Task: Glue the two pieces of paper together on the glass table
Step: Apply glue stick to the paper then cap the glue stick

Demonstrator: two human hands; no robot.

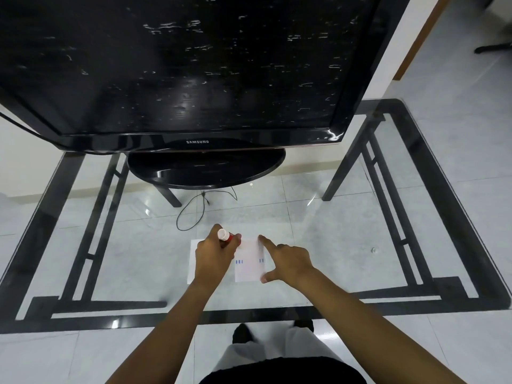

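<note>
Two white papers lie on the glass table (332, 231). The larger plain sheet (193, 259) shows at the left, mostly hidden under my left hand (213, 256). The smaller sheet (249, 268), with short blue marks, lies beside or over it to the right. My left hand is closed round a red glue stick (225, 237) with a white end, its lower end down at the small sheet's top left corner. My right hand (288, 263) rests on the small sheet's right edge, forefinger stretched to the top right corner and thumb at the bottom right corner.
A large black television (180, 65) on an oval black stand (205, 167) fills the table's far half. The table's black frame (415, 173) and legs show through the glass, with a thin black cable (191, 214) on the tiled floor below. My legs stand at the near edge.
</note>
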